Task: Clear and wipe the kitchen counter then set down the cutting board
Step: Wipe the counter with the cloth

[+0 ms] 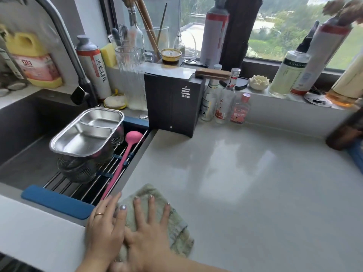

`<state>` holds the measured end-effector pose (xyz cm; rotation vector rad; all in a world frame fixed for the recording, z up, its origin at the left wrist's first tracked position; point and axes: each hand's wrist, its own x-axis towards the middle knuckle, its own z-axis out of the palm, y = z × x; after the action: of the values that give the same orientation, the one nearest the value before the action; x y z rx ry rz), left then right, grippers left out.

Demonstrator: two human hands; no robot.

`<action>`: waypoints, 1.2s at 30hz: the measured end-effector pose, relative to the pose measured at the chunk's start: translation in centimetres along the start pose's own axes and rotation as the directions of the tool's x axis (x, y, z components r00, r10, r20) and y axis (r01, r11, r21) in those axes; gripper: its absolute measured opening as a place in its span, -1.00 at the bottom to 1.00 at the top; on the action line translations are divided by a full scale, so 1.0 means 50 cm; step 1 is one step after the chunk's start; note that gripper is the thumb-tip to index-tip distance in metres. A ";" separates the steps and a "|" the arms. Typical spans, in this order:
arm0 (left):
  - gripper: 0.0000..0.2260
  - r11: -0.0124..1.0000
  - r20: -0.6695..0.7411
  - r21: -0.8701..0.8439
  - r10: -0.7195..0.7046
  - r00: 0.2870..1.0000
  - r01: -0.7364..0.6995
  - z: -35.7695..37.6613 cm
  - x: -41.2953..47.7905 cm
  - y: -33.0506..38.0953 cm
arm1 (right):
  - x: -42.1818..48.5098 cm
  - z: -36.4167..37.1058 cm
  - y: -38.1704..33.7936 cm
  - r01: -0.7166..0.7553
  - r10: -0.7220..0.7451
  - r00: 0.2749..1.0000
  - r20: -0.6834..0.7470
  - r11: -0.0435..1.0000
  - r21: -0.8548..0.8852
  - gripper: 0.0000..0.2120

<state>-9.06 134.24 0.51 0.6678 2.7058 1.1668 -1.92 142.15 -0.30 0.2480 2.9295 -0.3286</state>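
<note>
The cloth (157, 218), a pale green rag, lies bunched on the near left part of the counter (255, 183), just beside the sink (23, 122) edge. It looks soft, thin and light, likely damp, so it should slide easily on the glossy top and fold under pressure; a flat palm on its middle would steer it better than a pinch at a corner. The right hand (149, 232) lies on it with fingers spread and pressed flat. The left hand (104, 226), also open and flat, rests at the cloth's left edge, thumb touching the fabric. Left of the hands, a drying rack (78, 185) spans the sink, carrying a steel tray (86, 134) and a pink ladle (125, 154). No cutting board is in view.
</note>
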 end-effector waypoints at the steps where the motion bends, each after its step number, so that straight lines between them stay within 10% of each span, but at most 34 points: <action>1: -0.33 1.000 0.007 -0.015 0.000 1.000 0.000 0.001 -0.011 0.003 | -0.012 0.000 0.003 0.017 -0.017 1.000 -0.012 1.000 -0.008 -0.25; 25: -0.55 0.874 0.207 0.091 0.452 0.868 -0.477 0.293 -0.402 0.324 | -0.632 0.081 0.327 -0.588 0.587 0.749 -0.306 0.803 0.102 -0.32; 36: -0.54 0.733 0.347 0.173 0.580 0.737 -0.658 0.402 -0.509 0.407 | -0.940 0.098 0.510 -0.902 0.931 0.351 -0.100 0.365 0.230 -0.26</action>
<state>26.38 148.69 -0.50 1.7560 2.4773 0.6746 49.12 158.77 -0.81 1.9722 2.3603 -0.2997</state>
